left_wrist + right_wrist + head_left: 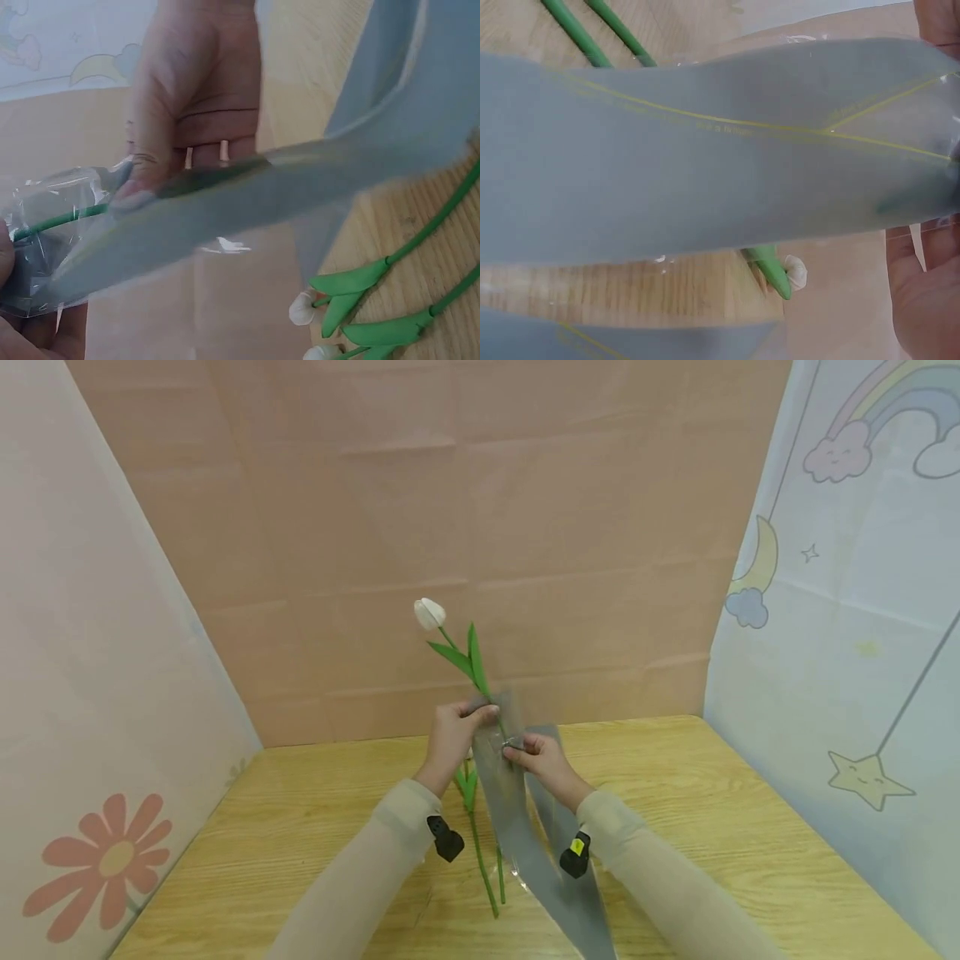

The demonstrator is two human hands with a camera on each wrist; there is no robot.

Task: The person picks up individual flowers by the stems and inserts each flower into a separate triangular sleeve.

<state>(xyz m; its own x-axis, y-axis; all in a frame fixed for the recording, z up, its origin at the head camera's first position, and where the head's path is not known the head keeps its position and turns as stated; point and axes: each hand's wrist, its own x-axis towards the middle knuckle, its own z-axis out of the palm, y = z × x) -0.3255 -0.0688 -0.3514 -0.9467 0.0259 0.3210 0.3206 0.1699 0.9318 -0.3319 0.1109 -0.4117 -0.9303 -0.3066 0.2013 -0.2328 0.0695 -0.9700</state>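
Observation:
A white tulip with green leaves leans up to the left, its stem running down over the clear upper end of a grey plastic flower sleeve. My left hand pinches the stem and the sleeve's top just below the leaves. A little lower, my right hand pinches the sleeve, its thumb at the lower stretch of green stem. In the right wrist view the sleeve, printed with thin yellow lines, covers most of the stem; my right fingers reach behind it.
Two more white tulips lie on the wooden table, left of the hanging sleeve and partly behind it. Another grey sleeve lies to the right, under my right wrist. A tan backdrop closes off the far side.

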